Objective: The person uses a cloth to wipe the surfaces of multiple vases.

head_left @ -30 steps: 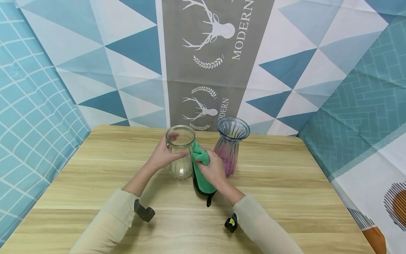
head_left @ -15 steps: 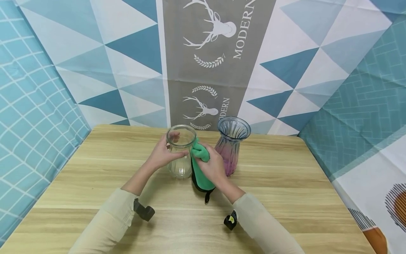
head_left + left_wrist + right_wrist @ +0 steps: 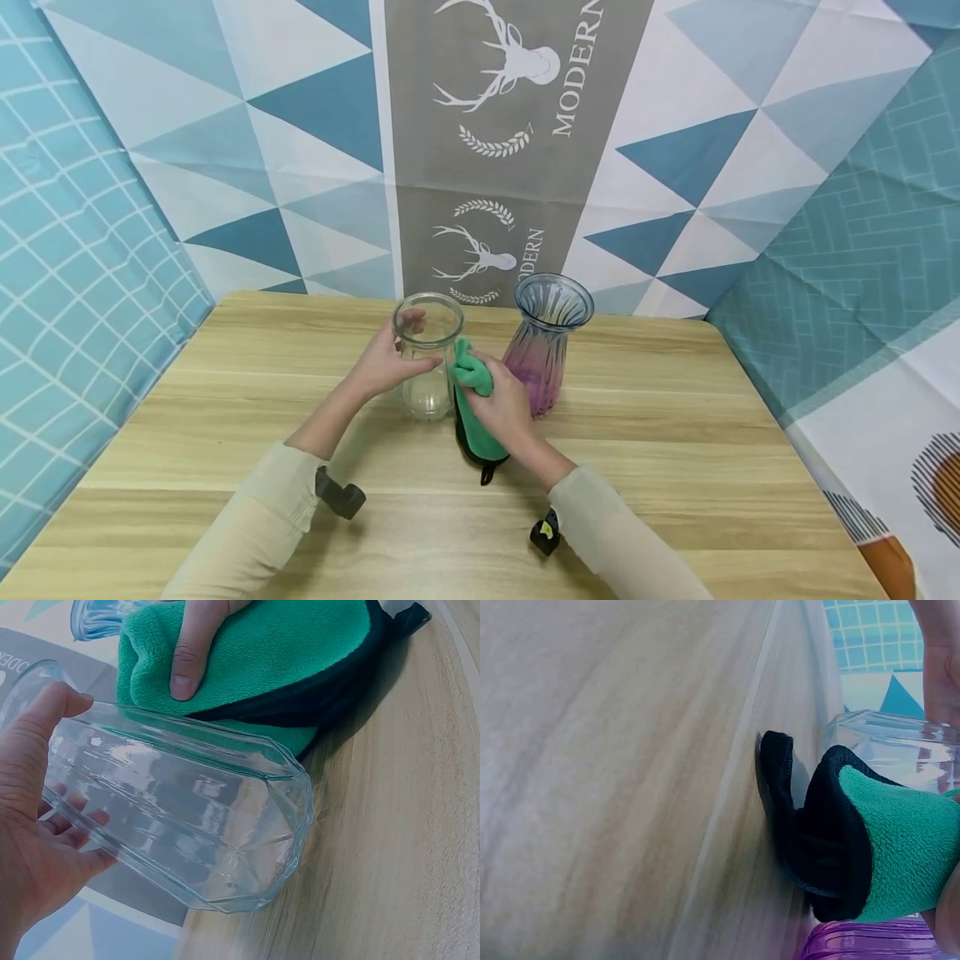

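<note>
A clear ribbed glass vase (image 3: 426, 398) stands upright near the table's back edge. My left hand (image 3: 381, 363) grips it from the left below the rim, thumb in front and fingers behind. In the left wrist view, the vase (image 3: 180, 806) shows its faceted base close to the wood. Against its right side lies a green terry cloth (image 3: 480, 435) with black trim and a black loop, bunched in my right hand (image 3: 504, 402). The right wrist view shows the cloth (image 3: 907, 844) folded open at its black edge. My right palm is hidden.
Just right of my right hand stands a fluted vase (image 3: 542, 358), blue at the flared top and purple below. The wooden table (image 3: 660, 467) ends at a patterned wall covering (image 3: 315, 150). Black camera mounts (image 3: 341, 495) sit on both wrists.
My right hand and the green cloth have shifted slightly up, then back down beside the clear vase. My left hand stays around the vase, nearly still.
</note>
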Demonstrator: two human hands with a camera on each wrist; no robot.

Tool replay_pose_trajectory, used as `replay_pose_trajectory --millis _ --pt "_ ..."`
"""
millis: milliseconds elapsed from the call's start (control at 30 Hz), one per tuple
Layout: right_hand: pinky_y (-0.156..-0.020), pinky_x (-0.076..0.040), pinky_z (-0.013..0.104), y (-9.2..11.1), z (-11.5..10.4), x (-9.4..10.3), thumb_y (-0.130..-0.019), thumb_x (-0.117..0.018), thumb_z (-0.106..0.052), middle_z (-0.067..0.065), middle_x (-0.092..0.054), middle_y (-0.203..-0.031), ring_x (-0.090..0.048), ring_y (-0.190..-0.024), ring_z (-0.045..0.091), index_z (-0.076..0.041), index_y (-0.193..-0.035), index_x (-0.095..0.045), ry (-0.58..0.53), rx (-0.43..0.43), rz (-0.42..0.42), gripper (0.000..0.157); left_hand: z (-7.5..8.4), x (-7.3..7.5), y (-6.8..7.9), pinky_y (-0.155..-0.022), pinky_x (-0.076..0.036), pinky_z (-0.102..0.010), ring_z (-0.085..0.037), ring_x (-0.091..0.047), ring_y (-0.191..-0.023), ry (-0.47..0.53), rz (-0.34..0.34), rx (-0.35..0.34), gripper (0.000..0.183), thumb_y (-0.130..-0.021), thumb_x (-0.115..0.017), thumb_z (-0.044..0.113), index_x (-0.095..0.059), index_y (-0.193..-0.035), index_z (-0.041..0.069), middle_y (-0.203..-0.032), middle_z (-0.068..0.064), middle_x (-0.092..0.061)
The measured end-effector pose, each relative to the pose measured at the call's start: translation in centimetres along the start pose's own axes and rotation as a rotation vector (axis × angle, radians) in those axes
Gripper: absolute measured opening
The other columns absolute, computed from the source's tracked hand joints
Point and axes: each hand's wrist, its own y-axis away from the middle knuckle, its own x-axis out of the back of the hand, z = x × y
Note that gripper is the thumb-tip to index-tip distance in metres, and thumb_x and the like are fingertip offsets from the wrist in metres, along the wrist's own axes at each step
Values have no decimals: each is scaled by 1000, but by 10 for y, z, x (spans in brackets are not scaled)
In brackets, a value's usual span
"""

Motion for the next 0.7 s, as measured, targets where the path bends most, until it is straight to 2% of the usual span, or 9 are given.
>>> replay_pose_trajectory --millis 200,467,700 --pt "-85 -54 38 1 0 -1 -81 -73 -20 7 -67 -115 -65 -104 23 -13 -119 -62 0 20 26 40 -1 1 1 -109 -28 -58 -32 -41 -129 -8 -8 14 78 -75 -79 22 -37 -138 5 -137 -17 -47" --pt "-87 -54 37 -4 -1 2 -80 -73 -17 9 -68 -112 -65 -103 24 -9 -118 -63 -39 77 93 40 1 1 0 -109 -31 -52 -30 -45 -127 13 25 30 82 -71 -82 26 -37 -136 4 -135 -15 -49" --pt "-82 -54 39 -10 -8 7 -80 -74 -14 10 -69 -108 -66 -98 25 -8 -117 -62 -71 100 135 40 5 2 0 -107 -34 -53 -31 -44 -128 32 0 42 74 -72 -81 22 -41 -131 3 -134 -16 -51"
